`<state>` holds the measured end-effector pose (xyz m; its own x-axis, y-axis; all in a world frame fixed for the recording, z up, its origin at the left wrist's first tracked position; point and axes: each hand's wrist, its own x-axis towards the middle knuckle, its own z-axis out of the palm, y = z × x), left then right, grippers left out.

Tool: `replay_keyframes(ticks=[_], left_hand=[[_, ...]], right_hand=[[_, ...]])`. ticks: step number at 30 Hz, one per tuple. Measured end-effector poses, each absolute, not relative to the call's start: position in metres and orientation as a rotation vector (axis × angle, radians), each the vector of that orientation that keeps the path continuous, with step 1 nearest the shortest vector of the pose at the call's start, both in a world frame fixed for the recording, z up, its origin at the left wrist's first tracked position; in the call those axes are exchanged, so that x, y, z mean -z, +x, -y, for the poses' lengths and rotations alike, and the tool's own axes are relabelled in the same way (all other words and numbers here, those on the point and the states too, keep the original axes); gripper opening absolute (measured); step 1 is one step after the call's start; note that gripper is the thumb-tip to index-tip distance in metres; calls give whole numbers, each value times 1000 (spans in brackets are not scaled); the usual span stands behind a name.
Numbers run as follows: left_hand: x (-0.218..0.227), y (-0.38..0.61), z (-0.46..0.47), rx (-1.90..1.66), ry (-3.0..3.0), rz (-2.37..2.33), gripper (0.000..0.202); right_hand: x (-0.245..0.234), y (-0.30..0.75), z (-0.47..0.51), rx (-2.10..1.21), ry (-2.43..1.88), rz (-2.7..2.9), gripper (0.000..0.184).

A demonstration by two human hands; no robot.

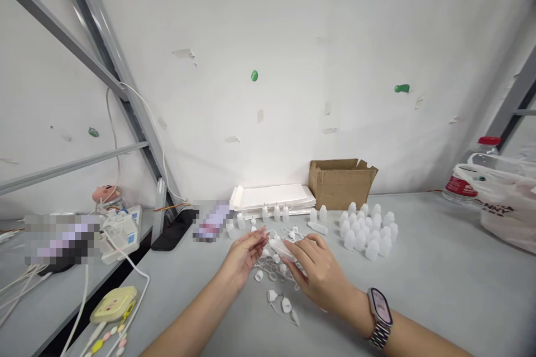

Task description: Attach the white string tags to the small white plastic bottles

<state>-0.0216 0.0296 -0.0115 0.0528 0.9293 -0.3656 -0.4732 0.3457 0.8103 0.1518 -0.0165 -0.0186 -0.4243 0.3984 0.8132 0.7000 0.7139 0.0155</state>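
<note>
right hand (322, 270) is curling round a white bottle (282, 250), probably steadying it for the left hand (242, 257), whose fingertips are pinching just beside it; can't tell on what. loose caps (259, 276) are lying below, likely for easy reach. counting: one cardboard box (341, 187), one flat-lying bottle (317, 227), two standing bottles (323, 213) near it; the bottle cluster (372, 249) is overlapping too much to count.

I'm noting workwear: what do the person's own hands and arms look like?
The left hand and the right hand are both ungloved, and no sleeves show. The right wrist bears a smartwatch with a rounded oblong face and a silver metal link band; no watch shows on the left.
</note>
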Motion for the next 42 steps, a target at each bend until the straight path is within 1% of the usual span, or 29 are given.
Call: replay_keyframes(ticks=[16,29,42], left_hand=[[15,-23,-31,-1112,562,-1022,13],[20,-20,-29,-1161,634,-1041,14],[23,-14,-26,-1214,588,-1021,15]], right_hand=[[17,150,17,466,-855,2060,19],[24,147,17,527,-870,2075,15],[27,143,17,534,-874,2065,16]])
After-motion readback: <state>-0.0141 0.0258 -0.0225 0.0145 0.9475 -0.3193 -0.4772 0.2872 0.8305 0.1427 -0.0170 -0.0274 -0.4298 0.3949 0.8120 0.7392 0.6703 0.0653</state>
